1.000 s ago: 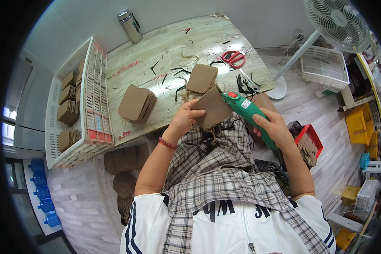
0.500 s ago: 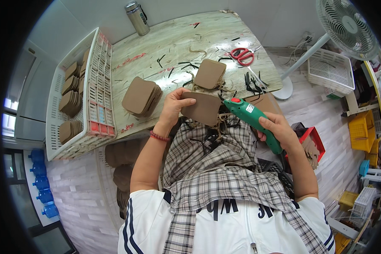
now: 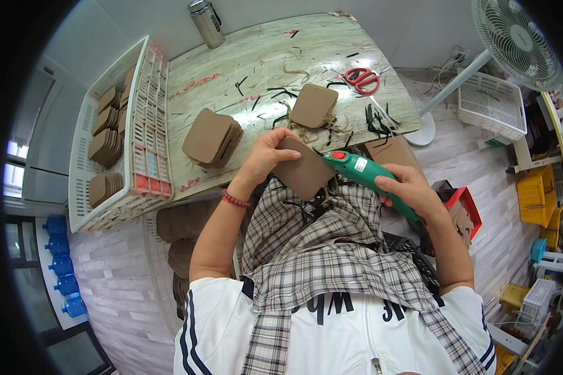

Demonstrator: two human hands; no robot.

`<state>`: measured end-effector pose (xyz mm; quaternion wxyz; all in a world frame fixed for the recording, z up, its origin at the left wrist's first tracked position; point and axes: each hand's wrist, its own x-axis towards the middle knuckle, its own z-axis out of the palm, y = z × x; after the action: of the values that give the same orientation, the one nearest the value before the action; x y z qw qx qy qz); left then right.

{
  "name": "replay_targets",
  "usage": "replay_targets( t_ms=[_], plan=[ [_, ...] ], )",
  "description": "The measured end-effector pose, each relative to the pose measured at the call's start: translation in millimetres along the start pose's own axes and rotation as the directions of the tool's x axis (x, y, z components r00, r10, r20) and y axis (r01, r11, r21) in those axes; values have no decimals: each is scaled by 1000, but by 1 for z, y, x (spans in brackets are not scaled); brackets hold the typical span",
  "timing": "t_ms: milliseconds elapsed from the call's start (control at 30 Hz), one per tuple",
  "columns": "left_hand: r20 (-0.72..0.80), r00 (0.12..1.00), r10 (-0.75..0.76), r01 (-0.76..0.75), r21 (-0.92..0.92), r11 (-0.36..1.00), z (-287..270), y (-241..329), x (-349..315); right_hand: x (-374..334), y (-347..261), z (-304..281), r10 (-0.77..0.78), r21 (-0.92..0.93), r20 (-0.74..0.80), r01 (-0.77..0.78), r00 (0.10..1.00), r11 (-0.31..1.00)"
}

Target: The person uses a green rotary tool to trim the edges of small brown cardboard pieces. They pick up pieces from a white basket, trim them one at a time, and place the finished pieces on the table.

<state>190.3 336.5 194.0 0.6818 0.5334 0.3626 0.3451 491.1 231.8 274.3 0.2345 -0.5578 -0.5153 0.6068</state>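
Note:
My left hand (image 3: 271,155) pinches a brown rounded-square leather-like panel (image 3: 303,171) between thumb and fingers, above my lap. In my right hand (image 3: 410,190) is a green handheld electric cutter (image 3: 370,172) with a red switch. Its narrow dark tip meets the panel's upper right edge; the blade is too small to make out. On the table just beyond lies a small stack of similar panels (image 3: 315,106), with tan trimmings around it. A taller panel stack (image 3: 210,139) stands to the left of that. Dark and tan scraps hang over my checked apron (image 3: 331,244).
Red-handled scissors (image 3: 361,80) lie on the table (image 3: 244,69) among black strips. A white plastic crate (image 3: 150,131) of panel stacks borders the table's left side. A steel flask (image 3: 206,25) stands at the back. A fan (image 3: 516,44) and a red bin (image 3: 466,215) are on the right.
The panel in my left hand has turned clockwise, so its right corner points further down. The cutter's tip has shifted slightly along the edge, and the camera view has moved a little.

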Motion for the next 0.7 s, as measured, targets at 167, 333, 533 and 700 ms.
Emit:
replay_targets(
  t_ms=[167,333,533,700],
  plan=[
    [77,997,-29,19,120,993,4,7,-3,6,-4,7,-8,-5,23,8,1000,1000],
    [153,984,-95,79,105,991,8,14,-10,18,-12,18,-55,7,43,55,998,998],
    [-349,930,114,-167,-126,978,-15,9,-36,40,0,41,-122,164,-44,128,992,978],
    [-829,402,388,-352,251,902,-117,-4,-50,33,19,28,-105,182,-152,132,983,974]
  ],
)
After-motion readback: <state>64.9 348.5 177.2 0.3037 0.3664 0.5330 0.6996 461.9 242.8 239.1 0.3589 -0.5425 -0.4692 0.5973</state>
